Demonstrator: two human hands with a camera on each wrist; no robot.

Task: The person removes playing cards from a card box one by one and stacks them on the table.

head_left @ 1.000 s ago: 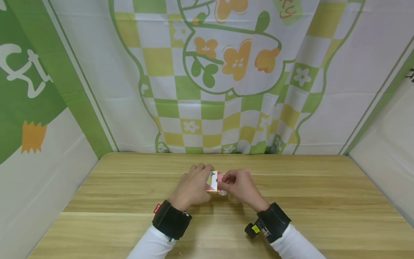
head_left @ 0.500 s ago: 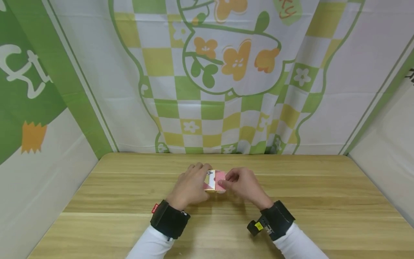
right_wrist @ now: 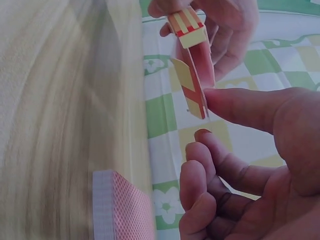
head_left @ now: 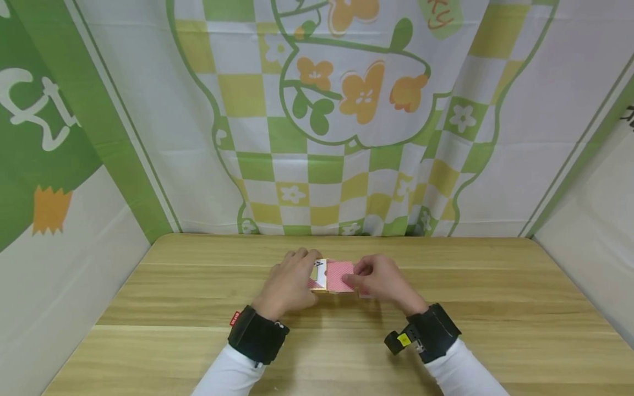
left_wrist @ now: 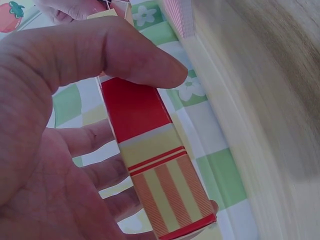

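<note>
My left hand [head_left: 289, 283] grips a playing-card box [head_left: 319, 278] above the table, thumb along its striped narrow side [left_wrist: 165, 185]. A pink-backed playing card [head_left: 340, 276] sticks out of its right end. My right hand [head_left: 381, 280] pinches that card's outer end, the thumb on it and the forefinger close by. In the right wrist view, a yellow and red flap [right_wrist: 185, 80] stands out from the box's mouth. A pink-patterned card stack [right_wrist: 127, 210] rests on the table, mostly hidden behind my right hand in the head view.
The wood-grain table [head_left: 198, 308] spreads out around both hands. A green and white checked curtain [head_left: 342, 165] hangs at its back edge, with cloth walls [head_left: 163, 137] at the sides. Both wrists wear black straps [head_left: 257, 335].
The card has slid out to the right, so more of its pink back shows. My right hand has moved right, and the left hand with the box slightly left.
</note>
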